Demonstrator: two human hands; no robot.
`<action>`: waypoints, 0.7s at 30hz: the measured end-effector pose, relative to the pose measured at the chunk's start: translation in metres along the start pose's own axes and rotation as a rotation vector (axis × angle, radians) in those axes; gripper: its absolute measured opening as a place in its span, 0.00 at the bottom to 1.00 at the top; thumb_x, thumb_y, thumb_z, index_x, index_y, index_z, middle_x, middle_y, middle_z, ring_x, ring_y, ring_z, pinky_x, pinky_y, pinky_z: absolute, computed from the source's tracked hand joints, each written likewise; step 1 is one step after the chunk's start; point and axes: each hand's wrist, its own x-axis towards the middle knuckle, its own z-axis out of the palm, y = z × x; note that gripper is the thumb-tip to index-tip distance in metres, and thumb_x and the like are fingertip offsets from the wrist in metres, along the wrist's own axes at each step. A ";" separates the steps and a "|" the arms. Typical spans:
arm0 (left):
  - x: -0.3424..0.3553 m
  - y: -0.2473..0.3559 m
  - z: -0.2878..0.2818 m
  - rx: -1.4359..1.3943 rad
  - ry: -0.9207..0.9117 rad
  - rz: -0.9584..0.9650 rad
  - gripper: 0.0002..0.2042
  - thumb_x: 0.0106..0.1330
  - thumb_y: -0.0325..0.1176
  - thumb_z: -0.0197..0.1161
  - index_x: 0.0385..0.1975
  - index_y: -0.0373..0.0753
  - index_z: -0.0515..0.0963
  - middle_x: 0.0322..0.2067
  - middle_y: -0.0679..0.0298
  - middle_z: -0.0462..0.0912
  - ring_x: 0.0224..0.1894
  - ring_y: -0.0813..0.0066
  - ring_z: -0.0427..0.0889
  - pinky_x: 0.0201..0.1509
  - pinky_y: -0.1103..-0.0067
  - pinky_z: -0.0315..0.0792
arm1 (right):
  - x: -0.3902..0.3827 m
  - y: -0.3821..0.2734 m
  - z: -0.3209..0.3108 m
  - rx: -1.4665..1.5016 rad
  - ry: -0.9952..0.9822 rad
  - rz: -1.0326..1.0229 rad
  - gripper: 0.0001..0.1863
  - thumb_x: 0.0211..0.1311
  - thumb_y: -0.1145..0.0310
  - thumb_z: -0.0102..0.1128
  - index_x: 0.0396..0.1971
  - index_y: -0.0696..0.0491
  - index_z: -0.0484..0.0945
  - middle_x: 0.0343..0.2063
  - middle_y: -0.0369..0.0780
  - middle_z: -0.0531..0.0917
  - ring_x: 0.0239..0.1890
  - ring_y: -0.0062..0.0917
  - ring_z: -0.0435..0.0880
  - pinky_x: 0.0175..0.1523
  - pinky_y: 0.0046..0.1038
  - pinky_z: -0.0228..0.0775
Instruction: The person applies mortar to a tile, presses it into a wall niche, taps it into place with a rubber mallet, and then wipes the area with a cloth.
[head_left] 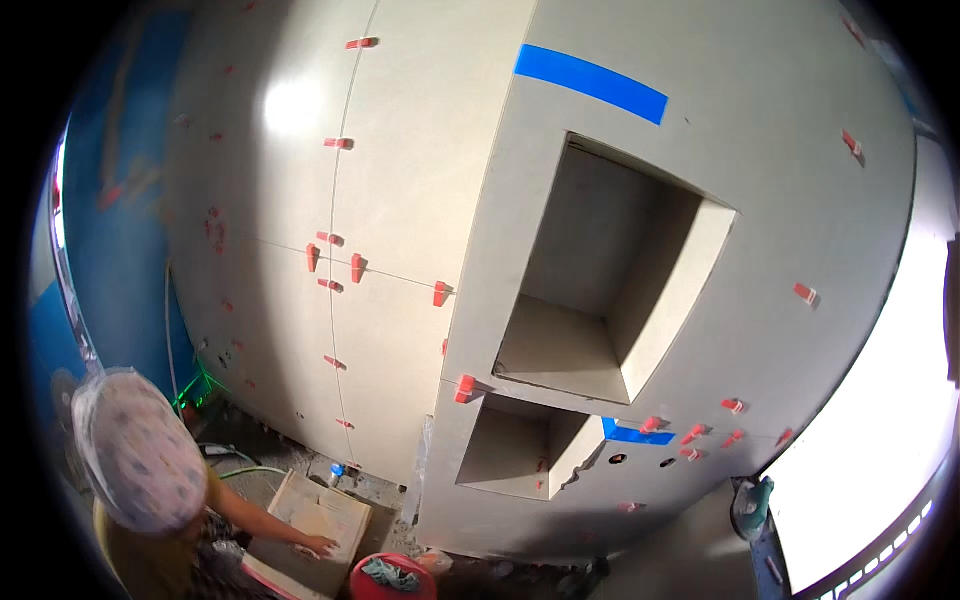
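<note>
Neither of my hands is in view. Before me rises a wall of large beige and grey tiles, with red tile-levelling wedges set along the joints. An upper recessed niche opens in the grey face, and a smaller niche lies below it. Blue tape is stuck above the upper one, and another strip sits beside the lower. At the lower left, a co-worker in a patterned cap stretches an arm out; that person's hand rests on a cardboard box.
A red bucket with a greyish cloth in it stands beside the box. A hose and debris lie along the wall's foot, near a blue fitting. A green object sits by the bright opening at right.
</note>
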 end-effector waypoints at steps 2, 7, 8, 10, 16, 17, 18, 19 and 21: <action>0.025 0.007 -0.001 0.029 0.070 0.036 0.18 0.73 0.43 0.49 0.49 0.34 0.74 0.44 0.48 0.78 0.49 0.48 0.76 0.54 0.65 0.70 | 0.015 -0.019 0.025 -0.070 -0.123 -0.033 0.07 0.58 0.72 0.61 0.35 0.57 0.78 0.14 0.42 0.75 0.14 0.28 0.74 0.20 0.30 0.66; 0.082 0.014 -0.026 0.078 0.559 0.227 0.17 0.69 0.43 0.52 0.36 0.34 0.77 0.32 0.46 0.80 0.41 0.46 0.80 0.45 0.59 0.71 | 0.045 -0.058 0.076 -0.199 -0.431 -0.194 0.07 0.57 0.72 0.62 0.35 0.57 0.79 0.15 0.42 0.76 0.15 0.28 0.75 0.21 0.31 0.67; 0.096 0.012 -0.036 0.109 0.680 0.290 0.17 0.68 0.43 0.53 0.33 0.33 0.78 0.30 0.46 0.80 0.40 0.45 0.80 0.44 0.58 0.71 | 0.045 -0.060 0.076 -0.216 -0.446 -0.224 0.07 0.57 0.72 0.62 0.35 0.57 0.79 0.15 0.42 0.76 0.15 0.28 0.75 0.21 0.31 0.67; 0.062 0.125 -0.093 0.165 0.633 0.245 0.16 0.66 0.43 0.56 0.28 0.34 0.77 0.27 0.47 0.80 0.37 0.44 0.80 0.40 0.57 0.70 | 0.042 -0.042 0.035 -0.191 -0.355 -0.231 0.07 0.57 0.72 0.62 0.34 0.57 0.79 0.15 0.42 0.76 0.15 0.28 0.75 0.21 0.31 0.67; 0.012 0.268 -0.254 -0.010 1.153 0.755 0.04 0.64 0.26 0.55 0.29 0.34 0.76 0.22 0.55 0.78 0.25 0.61 0.79 0.31 0.71 0.70 | 0.008 0.063 -0.053 -0.319 -0.111 -0.024 0.07 0.56 0.72 0.62 0.34 0.57 0.79 0.16 0.43 0.77 0.16 0.28 0.76 0.22 0.31 0.68; 0.003 0.294 -0.270 0.013 1.226 0.783 0.02 0.63 0.24 0.56 0.31 0.34 0.75 0.22 0.58 0.77 0.23 0.66 0.76 0.32 0.73 0.71 | 0.000 0.090 -0.071 -0.344 -0.054 0.031 0.07 0.56 0.72 0.62 0.34 0.57 0.79 0.16 0.43 0.77 0.16 0.29 0.76 0.22 0.31 0.68; 0.001 0.312 -0.293 0.109 1.276 0.922 0.02 0.64 0.25 0.58 0.31 0.35 0.76 0.23 0.58 0.78 0.23 0.66 0.76 0.32 0.73 0.71 | -0.006 0.116 -0.088 -0.367 -0.003 0.089 0.07 0.56 0.72 0.62 0.34 0.57 0.79 0.16 0.43 0.77 0.17 0.29 0.77 0.22 0.31 0.68; -0.003 0.333 -0.305 0.130 1.322 0.917 0.03 0.64 0.27 0.59 0.32 0.34 0.76 0.24 0.58 0.78 0.23 0.66 0.75 0.32 0.74 0.71 | -0.012 0.140 -0.105 -0.387 0.042 0.147 0.07 0.56 0.72 0.62 0.34 0.57 0.79 0.16 0.43 0.77 0.17 0.29 0.77 0.23 0.31 0.68; -0.004 0.389 -0.312 0.138 1.287 0.925 0.08 0.65 0.33 0.63 0.32 0.35 0.76 0.23 0.58 0.79 0.23 0.66 0.76 0.32 0.74 0.71 | -0.028 0.204 -0.146 -0.399 0.151 0.271 0.07 0.56 0.72 0.62 0.34 0.57 0.79 0.17 0.43 0.78 0.17 0.29 0.77 0.23 0.31 0.68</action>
